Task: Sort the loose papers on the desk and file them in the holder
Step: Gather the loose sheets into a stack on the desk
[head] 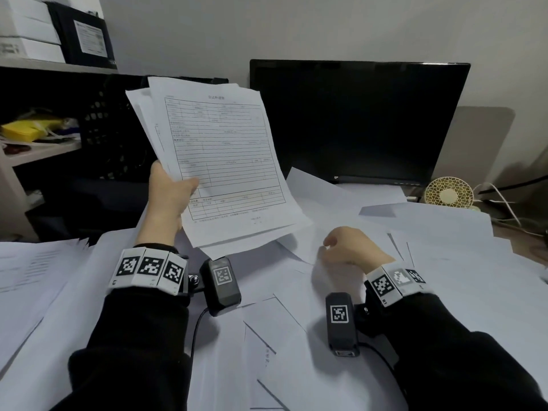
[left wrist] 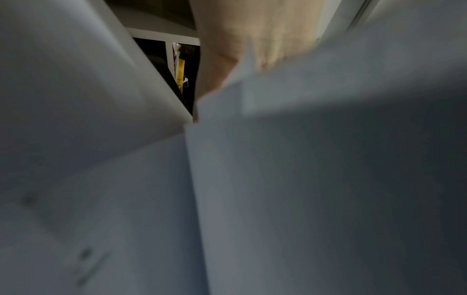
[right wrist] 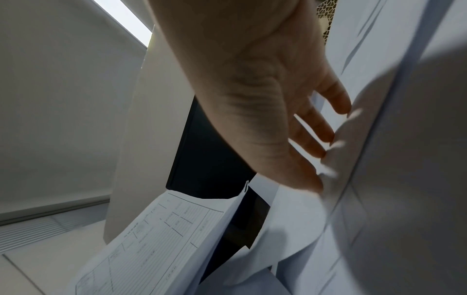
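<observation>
My left hand (head: 169,191) grips a fanned stack of white sheets (head: 219,161) by its lower left edge, thumb on top of a printed form, and holds it raised above the desk. The left wrist view is blurred: the hand (left wrist: 252,40) shows against the paper stack (left wrist: 328,159). My right hand (head: 347,246) hovers low over the loose papers (head: 296,307) that cover the desk, fingers relaxed. In the right wrist view its fingertips (right wrist: 323,137) touch a loose sheet (right wrist: 379,159), and the held form (right wrist: 156,239) hangs at the lower left. A black mesh holder (head: 109,129) stands behind the stack at the left.
A dark monitor (head: 355,120) stands at the back of the desk. A small cream fan (head: 449,192) and white cables (head: 504,209) lie at the right. Shelves at the left carry a yellow item (head: 29,129), white boxes (head: 26,28) and a black file box (head: 86,37).
</observation>
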{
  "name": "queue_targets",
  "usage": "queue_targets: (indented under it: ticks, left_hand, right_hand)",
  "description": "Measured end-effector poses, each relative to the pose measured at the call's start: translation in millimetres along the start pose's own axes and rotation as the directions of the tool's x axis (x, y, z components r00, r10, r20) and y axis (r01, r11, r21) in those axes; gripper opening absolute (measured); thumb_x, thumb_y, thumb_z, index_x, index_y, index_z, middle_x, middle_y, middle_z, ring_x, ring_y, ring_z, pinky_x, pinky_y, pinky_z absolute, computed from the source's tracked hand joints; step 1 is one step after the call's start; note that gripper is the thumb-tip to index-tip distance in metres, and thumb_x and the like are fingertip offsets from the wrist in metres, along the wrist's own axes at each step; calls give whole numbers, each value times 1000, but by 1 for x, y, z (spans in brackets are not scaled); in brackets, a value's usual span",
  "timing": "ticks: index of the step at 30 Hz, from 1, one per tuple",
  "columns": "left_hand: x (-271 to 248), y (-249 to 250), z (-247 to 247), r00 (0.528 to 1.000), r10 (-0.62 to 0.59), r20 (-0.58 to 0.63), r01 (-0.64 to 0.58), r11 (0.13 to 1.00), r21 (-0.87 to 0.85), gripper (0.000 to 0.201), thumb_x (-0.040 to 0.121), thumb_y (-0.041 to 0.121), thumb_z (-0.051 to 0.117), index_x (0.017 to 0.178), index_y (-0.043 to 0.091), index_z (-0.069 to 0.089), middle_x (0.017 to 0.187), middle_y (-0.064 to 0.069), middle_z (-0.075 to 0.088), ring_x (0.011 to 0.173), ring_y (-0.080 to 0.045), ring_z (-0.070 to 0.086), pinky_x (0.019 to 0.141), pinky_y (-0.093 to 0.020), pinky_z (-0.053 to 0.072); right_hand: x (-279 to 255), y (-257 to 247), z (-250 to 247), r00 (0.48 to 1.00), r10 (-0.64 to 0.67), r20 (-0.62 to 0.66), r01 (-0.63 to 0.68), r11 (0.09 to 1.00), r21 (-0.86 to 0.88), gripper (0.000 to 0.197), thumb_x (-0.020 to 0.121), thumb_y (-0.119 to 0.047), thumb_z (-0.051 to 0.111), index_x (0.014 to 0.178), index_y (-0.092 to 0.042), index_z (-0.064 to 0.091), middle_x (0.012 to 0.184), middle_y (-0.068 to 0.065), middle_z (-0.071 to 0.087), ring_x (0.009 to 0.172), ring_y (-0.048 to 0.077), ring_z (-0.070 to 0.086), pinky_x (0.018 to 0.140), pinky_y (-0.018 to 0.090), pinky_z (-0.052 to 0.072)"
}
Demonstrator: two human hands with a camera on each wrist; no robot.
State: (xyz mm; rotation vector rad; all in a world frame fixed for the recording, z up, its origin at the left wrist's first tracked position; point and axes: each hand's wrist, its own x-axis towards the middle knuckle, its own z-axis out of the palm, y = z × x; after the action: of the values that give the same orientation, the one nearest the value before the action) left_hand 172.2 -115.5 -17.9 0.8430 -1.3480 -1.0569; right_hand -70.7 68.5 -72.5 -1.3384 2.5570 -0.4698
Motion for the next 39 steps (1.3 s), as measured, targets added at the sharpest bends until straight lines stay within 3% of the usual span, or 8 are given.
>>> queue_targets:
  ticks: [7,12,16,20,26,31,35,39]
  left_hand:
    - [2,0,-4,999,2,-39,-3,1000,-21,52,79,-13,58,127,5,51,118,-9,64,102,-21,63,71,-25,53]
    - [5,2,-6,998,23,-60,-25,999,-44,53,77,-12,58,126,6,50,118,-9,64,103,-21,64,76,-29,54]
    - [5,2,-7,997,45,-59,-48,997,-52,52,76,-10,58,125,5,51,117,-10,65,99,-20,64,69,-25,53]
    - [7,2,-8,998,44,-51,-47,997,-63,52,75,-11,59,125,5,52,117,-11,65,99,-21,64,68,-24,52]
    - [9,0,-9,997,50,-50,-54,996,-75,53,75,-11,59,125,4,52,118,-13,64,94,-19,62,65,-22,50]
    - [8,1,-11,997,52,-59,-57,995,-84,53,77,-10,61,127,7,51,117,-9,65,100,-19,64,68,-23,51]
    - [7,0,-8,998,53,-35,-55,997,-59,53,76,-9,60,126,7,52,117,-10,65,101,-21,64,71,-25,52]
    - [3,2,-1,999,49,0,-49,998,-34,52,77,-10,60,125,6,52,116,-11,64,99,-20,64,68,-24,52]
  right_hand:
    - [0,-9,9,994,-50,98,56,997,-57,96,66,-53,76,143,-19,29,143,7,30,133,27,29,103,42,37]
    - [3,-10,15,991,16,131,0,993,-122,111,69,-59,72,151,-21,7,156,8,6,143,33,11,111,53,28]
    - [8,-8,13,999,-28,-18,28,999,-19,82,79,-40,69,143,-11,27,139,12,36,131,33,33,104,45,37]
    - [13,-2,5,969,-77,-235,69,997,-41,23,88,-15,49,105,-10,64,107,12,64,99,32,58,74,30,43]
    - [1,12,-40,792,98,-603,16,983,181,25,96,-19,40,105,-9,60,99,13,62,88,33,54,71,34,39]
    - [-10,24,-76,631,160,-759,248,885,393,23,96,-14,40,106,-2,58,96,11,61,83,21,49,68,26,30]
    - [-17,21,-87,582,154,-798,380,816,435,15,96,-12,40,99,-10,54,73,-11,49,64,3,45,60,21,29]
    - [-18,15,-89,575,108,-811,458,779,428,12,94,-10,44,100,-12,54,76,-16,50,66,-2,49,57,8,37]
